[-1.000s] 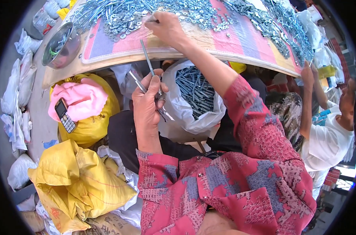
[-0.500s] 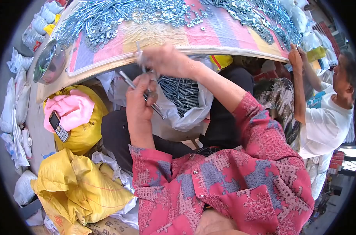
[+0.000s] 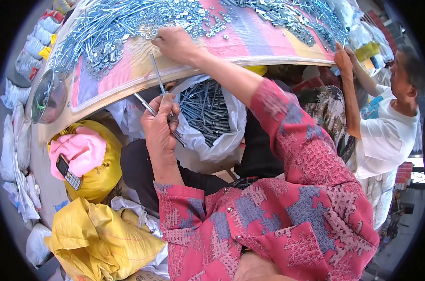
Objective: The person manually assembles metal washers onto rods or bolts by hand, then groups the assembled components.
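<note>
My left hand point(image 3: 158, 124) is closed around a few long metal bolts point(image 3: 147, 104); one thin threaded rod point(image 3: 156, 72) sticks up from the fingers, and other ends poke out below. My right hand point(image 3: 174, 44) is over the table at the edge of the nuts and washers point(image 3: 170, 21), its fingertips pinched together. Whether a small part is between them is hidden. Just beyond my left hand, a white plastic sack point(image 3: 221, 149) between my knees holds many assembled bolts point(image 3: 205, 110).
Loose rods point(image 3: 88, 35) and a washer heap point(image 3: 102, 58) cover the striped cloth point(image 3: 250, 44). A steel bowl point(image 3: 48, 96) stands at the left edge. Below are a yellow sack point(image 3: 112, 164) with pink cloth point(image 3: 83, 147) and phone point(image 3: 68, 172). A co-worker point(image 3: 385, 122) sits at right.
My right hand has moved from beside my left hand up to the small parts on the table. The left hand keeps the bolts, and the thin rod now stands out clear of the right hand.
</note>
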The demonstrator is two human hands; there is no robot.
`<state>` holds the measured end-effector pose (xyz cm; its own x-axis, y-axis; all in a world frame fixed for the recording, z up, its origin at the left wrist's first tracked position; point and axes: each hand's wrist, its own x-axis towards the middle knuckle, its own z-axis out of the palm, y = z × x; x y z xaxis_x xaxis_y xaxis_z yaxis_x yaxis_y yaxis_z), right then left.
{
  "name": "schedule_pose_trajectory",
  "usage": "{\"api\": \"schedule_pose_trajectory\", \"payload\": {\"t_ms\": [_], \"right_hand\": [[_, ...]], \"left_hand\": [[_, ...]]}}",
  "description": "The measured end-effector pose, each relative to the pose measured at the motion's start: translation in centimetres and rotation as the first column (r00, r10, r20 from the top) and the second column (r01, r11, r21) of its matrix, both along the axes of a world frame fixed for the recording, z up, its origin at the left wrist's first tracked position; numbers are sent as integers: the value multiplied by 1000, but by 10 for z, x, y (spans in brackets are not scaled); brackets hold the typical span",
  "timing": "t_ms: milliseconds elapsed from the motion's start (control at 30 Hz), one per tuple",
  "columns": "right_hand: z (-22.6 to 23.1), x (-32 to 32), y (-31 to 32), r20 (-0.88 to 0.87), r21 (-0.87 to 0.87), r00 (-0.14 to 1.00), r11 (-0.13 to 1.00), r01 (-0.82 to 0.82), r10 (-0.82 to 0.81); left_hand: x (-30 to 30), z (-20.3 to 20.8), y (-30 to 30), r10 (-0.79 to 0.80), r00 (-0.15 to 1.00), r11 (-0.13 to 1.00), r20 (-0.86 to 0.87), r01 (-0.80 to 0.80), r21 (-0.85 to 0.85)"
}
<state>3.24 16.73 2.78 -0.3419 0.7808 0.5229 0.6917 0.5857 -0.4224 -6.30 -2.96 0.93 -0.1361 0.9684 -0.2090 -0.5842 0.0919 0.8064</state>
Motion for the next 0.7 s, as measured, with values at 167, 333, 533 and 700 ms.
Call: {"api": "schedule_pose_trajectory", "payload": {"t_ms": [167,333,533,700], "right_hand": [[25,49,-60,-762,-536,629,697,-476,-156],[36,73,-90,-848,-458,495,733,-504,-190],[21,90,-90,-259,281,964,959,24,52],[27,123,-84,-282,46,957,998,-49,59]], "left_hand": [[22,6,1,-121,988,993,-94,122,-4],[37,-4,2,-265,963,964,40,265,13],[55,-14,2,-344,929,935,139,352,-37],[61,-14,7,-260,966,962,-9,258,-89]]}}
